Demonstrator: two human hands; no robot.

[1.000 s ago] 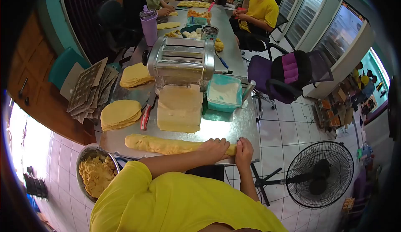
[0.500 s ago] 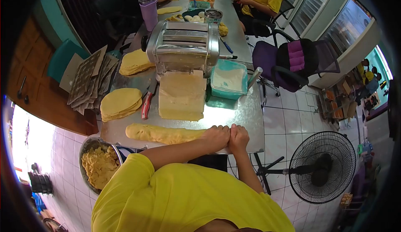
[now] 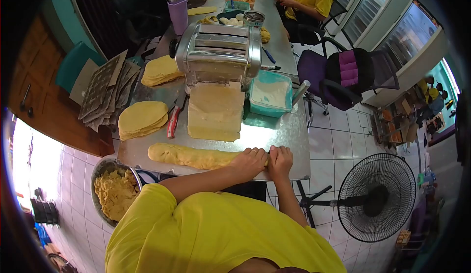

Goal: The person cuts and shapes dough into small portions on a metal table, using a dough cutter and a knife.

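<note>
A long yellow dough roll (image 3: pixel 196 157) lies along the table's near edge, its surface creased. My left hand (image 3: pixel 248 164) is curled over the right part of this roll, fingers pressed down on it. Close beside it, my right hand (image 3: pixel 280 162) is closed around the roll's right end, which it mostly hides. Just beyond the roll, a pasta machine (image 3: pixel 219 52) stands with a flat, pale tan sheet (image 3: pixel 215 111) sloping down its front. To the left are a red-handled knife (image 3: pixel 172 122) and two stacks of flat dough sheets, the nearer stack (image 3: pixel 143 120) close to the roll.
A teal tub of white powder (image 3: pixel 270 92) sits right of the machine. A metal bowl of dough (image 3: pixel 117 192) is below the table's left corner. A standing fan (image 3: pixel 377 197) and a purple chair (image 3: pixel 314 69) are on the right. Co-workers sit farther along the table (image 3: pixel 282 22).
My left hand has shifted slightly left along the roll, so a small gap now shows between my hands. My right hand stays at the roll's end. The view has tilted slightly.
</note>
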